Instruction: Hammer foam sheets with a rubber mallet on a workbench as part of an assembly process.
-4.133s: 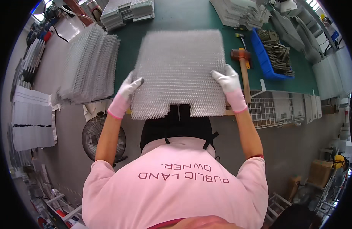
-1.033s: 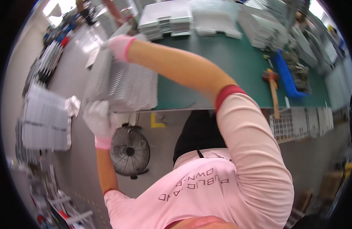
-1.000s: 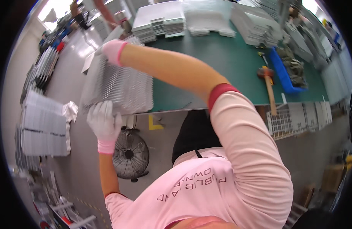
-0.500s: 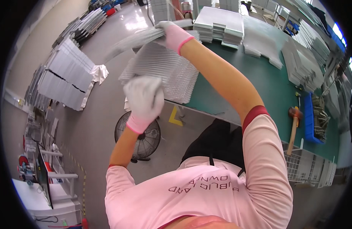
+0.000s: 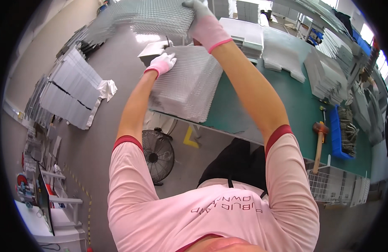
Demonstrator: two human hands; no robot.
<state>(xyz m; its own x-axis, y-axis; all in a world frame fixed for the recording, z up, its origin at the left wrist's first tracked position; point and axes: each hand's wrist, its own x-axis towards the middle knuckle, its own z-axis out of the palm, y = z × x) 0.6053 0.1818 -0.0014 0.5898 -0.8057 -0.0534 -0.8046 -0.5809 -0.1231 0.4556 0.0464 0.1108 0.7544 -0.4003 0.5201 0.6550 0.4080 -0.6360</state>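
The right hand (image 5: pixel 206 28), partly cropped, apparently gripped the right end of a raised mesh sheet (image 5: pixel 150 17), which stretched leftward, beyond the mesh stack (image 5: pixel 185 82). The left hand (image 5: pixel 162 65), nearer the stack, lay open on its left edge.

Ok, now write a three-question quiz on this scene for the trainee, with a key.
1. Which hand holds up a mesh sheet?
2. True or false: the mallet lies to the left of the blue bin.
3. The left hand is at: A) the fan; B) the stack of mesh sheets; C) the mallet.

Key: 1. The right hand. 2. True. 3. B.
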